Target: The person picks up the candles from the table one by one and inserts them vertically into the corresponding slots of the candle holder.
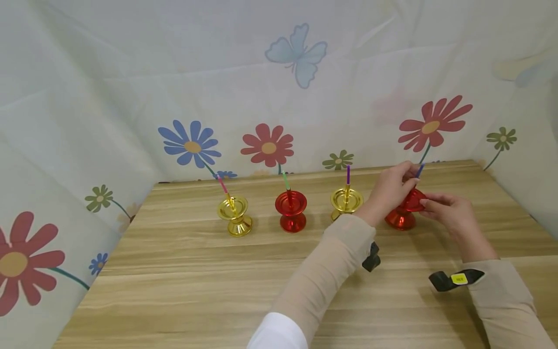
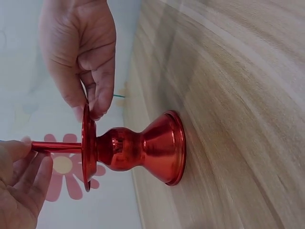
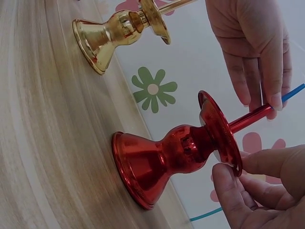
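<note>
At the right of the row stands a red metallic candle holder (image 1: pixel 401 219), its flared base on the table. A thin blue candle (image 3: pixel 293 92) sticks out from the top of its red tube (image 3: pixel 250 118). My left hand (image 1: pixel 390 186) pinches the upper end of that tube, thumb right where the blue candle comes out. With thumb and fingers my right hand (image 1: pixel 451 212) holds the edge of the holder's dish (image 2: pixel 87 148). In the right wrist view, the left hand reaches in from above and the right hand from below.
To the left stand a gold holder (image 1: pixel 346 199) with a purple candle (image 1: pixel 348 175), a red holder (image 1: pixel 293 223) with a green candle (image 1: pixel 286 180), and a gold holder (image 1: pixel 240 226) with a pink candle (image 1: pixel 223 184). Behind the wooden table (image 1: pixel 196 286) hangs a flowered cloth (image 1: pixel 218 82).
</note>
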Demonstrator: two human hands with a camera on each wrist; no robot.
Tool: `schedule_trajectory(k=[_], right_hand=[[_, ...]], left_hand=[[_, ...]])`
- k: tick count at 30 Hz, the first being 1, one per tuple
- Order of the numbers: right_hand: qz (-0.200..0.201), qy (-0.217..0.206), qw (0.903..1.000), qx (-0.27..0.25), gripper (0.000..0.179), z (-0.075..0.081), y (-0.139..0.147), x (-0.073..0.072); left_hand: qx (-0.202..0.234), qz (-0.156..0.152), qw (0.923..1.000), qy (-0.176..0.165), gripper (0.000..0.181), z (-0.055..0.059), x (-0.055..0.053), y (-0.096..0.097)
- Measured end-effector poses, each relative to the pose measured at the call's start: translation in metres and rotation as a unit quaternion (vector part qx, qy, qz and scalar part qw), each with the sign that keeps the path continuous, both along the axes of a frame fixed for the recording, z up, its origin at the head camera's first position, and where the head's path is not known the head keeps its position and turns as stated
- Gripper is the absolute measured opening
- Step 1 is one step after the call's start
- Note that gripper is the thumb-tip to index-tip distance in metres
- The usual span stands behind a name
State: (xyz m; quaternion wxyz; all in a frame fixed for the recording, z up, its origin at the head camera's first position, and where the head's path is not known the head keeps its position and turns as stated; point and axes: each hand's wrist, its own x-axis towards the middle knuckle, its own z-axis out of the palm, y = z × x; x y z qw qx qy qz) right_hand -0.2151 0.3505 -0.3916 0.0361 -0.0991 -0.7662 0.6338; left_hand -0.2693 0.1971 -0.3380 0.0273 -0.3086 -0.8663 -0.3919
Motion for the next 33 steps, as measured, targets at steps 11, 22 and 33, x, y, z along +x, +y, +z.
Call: schedule_trajectory(k=[11,22,33], right_hand=[[0.029,0.029,0.9983,-0.042,0.012,-0.007,0.003,-0.004],[-0.042,0.009,0.9987,0.026,0.037,-0.023,0.029,-0.016],[-0.081,-0.012,0.9854,0.149,0.059,0.021,0.0,-0.002]], left_hand=[[0.008,0.001,0.9998,-0.016,0.027,-0.009,0.0,-0.003],[-0.003,-0.001,1.0,0.005,0.028,-0.006,0.005,-0.01],[-0.058,-0.053,0.9946,0.068,0.022,0.006,0.017,-0.051]])
